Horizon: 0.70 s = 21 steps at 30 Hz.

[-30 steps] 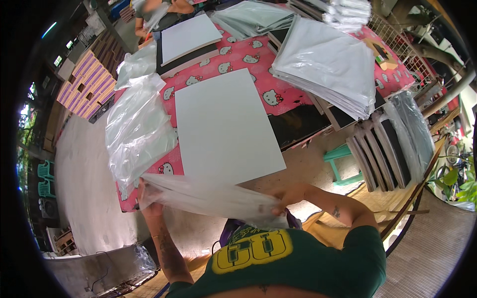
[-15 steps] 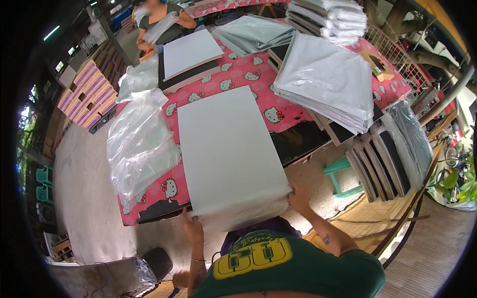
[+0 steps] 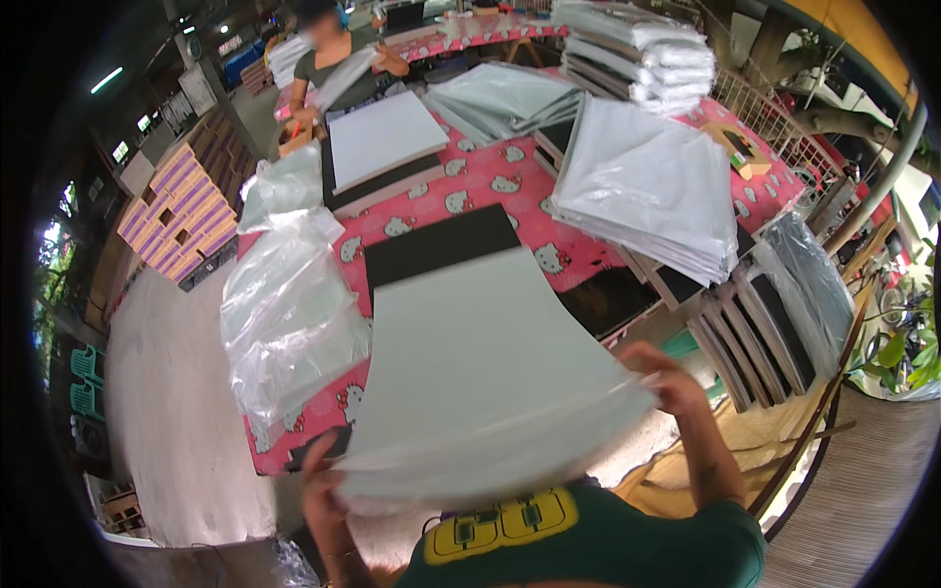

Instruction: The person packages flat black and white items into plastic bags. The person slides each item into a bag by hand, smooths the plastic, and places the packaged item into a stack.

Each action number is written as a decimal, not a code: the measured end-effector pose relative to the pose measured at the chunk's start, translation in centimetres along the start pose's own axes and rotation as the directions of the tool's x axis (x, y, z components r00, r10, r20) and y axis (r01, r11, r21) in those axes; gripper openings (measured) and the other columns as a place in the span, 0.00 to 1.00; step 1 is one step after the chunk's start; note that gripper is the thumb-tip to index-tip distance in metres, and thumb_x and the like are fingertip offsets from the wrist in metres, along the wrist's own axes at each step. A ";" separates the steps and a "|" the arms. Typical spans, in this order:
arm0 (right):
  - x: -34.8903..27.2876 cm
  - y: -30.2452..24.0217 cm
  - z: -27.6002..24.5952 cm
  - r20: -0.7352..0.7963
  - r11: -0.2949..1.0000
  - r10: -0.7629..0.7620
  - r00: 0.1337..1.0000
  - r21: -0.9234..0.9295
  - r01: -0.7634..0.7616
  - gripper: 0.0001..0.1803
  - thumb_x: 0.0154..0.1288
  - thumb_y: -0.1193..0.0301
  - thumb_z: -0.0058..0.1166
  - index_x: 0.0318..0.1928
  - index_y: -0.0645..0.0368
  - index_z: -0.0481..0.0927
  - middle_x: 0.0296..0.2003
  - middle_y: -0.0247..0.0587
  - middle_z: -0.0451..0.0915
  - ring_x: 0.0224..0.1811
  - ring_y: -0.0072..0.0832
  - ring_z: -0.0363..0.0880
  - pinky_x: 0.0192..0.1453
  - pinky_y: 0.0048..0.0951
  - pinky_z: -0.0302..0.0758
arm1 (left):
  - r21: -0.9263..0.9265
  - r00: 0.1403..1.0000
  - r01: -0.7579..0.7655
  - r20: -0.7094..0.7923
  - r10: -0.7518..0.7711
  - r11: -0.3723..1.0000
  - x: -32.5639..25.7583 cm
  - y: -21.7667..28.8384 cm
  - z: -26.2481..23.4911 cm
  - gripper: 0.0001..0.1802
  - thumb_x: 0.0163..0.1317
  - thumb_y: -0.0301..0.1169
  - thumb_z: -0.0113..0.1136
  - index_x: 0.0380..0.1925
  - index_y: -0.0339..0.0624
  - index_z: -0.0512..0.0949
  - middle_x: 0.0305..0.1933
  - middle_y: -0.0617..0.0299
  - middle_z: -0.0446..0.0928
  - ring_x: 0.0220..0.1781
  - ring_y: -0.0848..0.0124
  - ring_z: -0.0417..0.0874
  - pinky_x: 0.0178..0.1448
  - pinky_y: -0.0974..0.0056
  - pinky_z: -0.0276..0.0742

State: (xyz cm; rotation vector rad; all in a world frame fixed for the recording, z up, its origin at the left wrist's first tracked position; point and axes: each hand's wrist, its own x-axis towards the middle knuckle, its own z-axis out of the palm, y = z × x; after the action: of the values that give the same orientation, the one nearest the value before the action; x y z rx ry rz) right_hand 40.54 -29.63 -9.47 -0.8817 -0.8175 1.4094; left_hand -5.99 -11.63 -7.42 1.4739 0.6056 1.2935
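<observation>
A large white sheet [image 3: 480, 343] stretches between my two hands, its near end blurred and wrapped in clear plastic. My left hand [image 3: 323, 480] grips its near left corner, fingers closed on the edge. At the near right corner my right hand [image 3: 665, 377] has its fingers curled round the plastic-covered edge. The sheet's near end is lifted and bows toward me. Beyond its far edge a strip of a black board [image 3: 441, 245] shows on the pink patterned tabletop [image 3: 338, 253]; the rest of that board is hidden under the sheet.
Clear plastic bags [image 3: 289, 323] lie along the table's left side. A pile of plastic-wrapped sheets [image 3: 642, 176] sits at the right, with boards [image 3: 750, 338] standing below it. Across the table, a person [image 3: 343, 69] handles clear plastic beside stacked white and black boards [image 3: 387, 142].
Both hands have spread apart and drawn the white sheet toward me, lifting its near end. A black board has come into sight beyond its far edge.
</observation>
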 end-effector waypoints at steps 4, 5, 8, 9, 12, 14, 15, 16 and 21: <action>4.6 -6.8 5.2 -0.239 0.864 -0.443 0.864 0.143 0.482 0.38 0.63 0.62 0.54 0.69 0.55 0.52 0.61 0.42 0.65 0.56 0.35 0.72 0.62 0.40 0.69 | 0.048 0.976 -0.131 -0.169 0.137 0.990 6.4 4.3 0.6 0.23 0.61 0.38 0.58 0.54 0.43 0.71 0.55 0.51 0.74 0.56 0.57 0.75 0.60 0.54 0.71; 7.3 -8.9 6.4 -0.236 0.825 -0.456 0.858 0.250 0.507 0.30 0.67 0.69 0.50 0.67 0.55 0.58 0.57 0.40 0.70 0.53 0.31 0.75 0.60 0.36 0.71 | 0.324 0.944 -0.319 0.030 0.328 0.890 10.0 4.5 1.8 0.22 0.61 0.37 0.57 0.55 0.44 0.71 0.54 0.52 0.75 0.58 0.57 0.74 0.63 0.53 0.68; 14.4 -11.9 7.0 -0.270 0.757 -0.467 0.842 0.371 0.539 0.17 0.70 0.69 0.46 0.58 0.55 0.69 0.48 0.35 0.79 0.51 0.29 0.77 0.58 0.36 0.73 | -0.808 0.973 0.120 0.210 0.092 0.577 19.8 1.4 -0.6 0.18 0.65 0.27 0.52 0.56 0.38 0.70 0.52 0.55 0.77 0.54 0.67 0.78 0.56 0.64 0.75; 16.0 -11.7 5.9 -0.321 0.775 -0.418 0.850 0.362 0.518 0.16 0.70 0.68 0.46 0.57 0.55 0.70 0.48 0.36 0.79 0.51 0.30 0.78 0.58 0.38 0.74 | -0.771 0.996 0.076 0.084 -0.017 0.633 21.3 1.0 1.4 0.17 0.66 0.27 0.52 0.54 0.37 0.71 0.52 0.56 0.78 0.53 0.68 0.79 0.54 0.64 0.76; 19.9 -8.6 2.1 -0.390 0.773 -0.286 0.875 0.447 0.451 0.14 0.70 0.66 0.47 0.53 0.57 0.72 0.47 0.38 0.80 0.49 0.32 0.79 0.56 0.41 0.76 | -0.748 0.964 0.169 -0.009 -0.265 0.642 22.5 -3.5 2.9 0.13 0.67 0.29 0.52 0.49 0.38 0.73 0.49 0.58 0.79 0.47 0.69 0.81 0.48 0.65 0.78; 21.7 -5.4 0.4 -0.420 0.738 -0.184 0.889 0.538 0.407 0.10 0.69 0.66 0.50 0.47 0.56 0.74 0.42 0.37 0.80 0.47 0.31 0.79 0.54 0.40 0.77 | -0.740 0.924 0.256 -0.003 -0.383 0.622 22.2 -10.7 1.1 0.10 0.66 0.30 0.53 0.45 0.39 0.75 0.45 0.59 0.80 0.44 0.69 0.81 0.47 0.64 0.78; 22.0 -3.6 -3.6 -0.347 0.749 -0.163 0.924 0.565 0.345 0.08 0.69 0.66 0.50 0.42 0.56 0.76 0.39 0.36 0.80 0.45 0.29 0.79 0.52 0.38 0.78 | -0.751 0.910 0.307 0.052 -0.410 0.585 22.2 -14.3 1.1 0.10 0.66 0.30 0.54 0.44 0.39 0.76 0.44 0.59 0.80 0.44 0.68 0.81 0.46 0.63 0.78; 23.0 -1.4 -3.4 -0.411 0.699 -0.151 0.899 0.599 0.392 0.07 0.67 0.66 0.52 0.39 0.55 0.76 0.37 0.36 0.80 0.42 0.29 0.79 0.50 0.38 0.78 | -0.752 0.893 0.342 0.072 -0.445 0.564 21.4 -17.8 -0.4 0.09 0.65 0.30 0.55 0.43 0.39 0.76 0.43 0.60 0.80 0.45 0.67 0.80 0.46 0.62 0.78; 22.1 11.1 -11.9 -0.649 0.972 0.159 0.744 0.236 -0.002 0.05 0.62 0.62 0.54 0.35 0.46 0.78 0.28 0.28 0.74 0.36 0.25 0.72 0.52 0.33 0.70 | -0.573 0.779 0.535 0.051 -0.625 0.620 16.8 -28.5 -2.6 0.18 0.63 0.33 0.55 0.52 0.39 0.72 0.48 0.57 0.76 0.50 0.66 0.76 0.53 0.58 0.71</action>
State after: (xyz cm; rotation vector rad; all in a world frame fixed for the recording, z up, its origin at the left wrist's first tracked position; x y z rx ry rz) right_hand 46.25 -8.21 -25.63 -1.1541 -0.0671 1.1011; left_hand 3.57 13.47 -26.95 0.5935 0.6591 0.9372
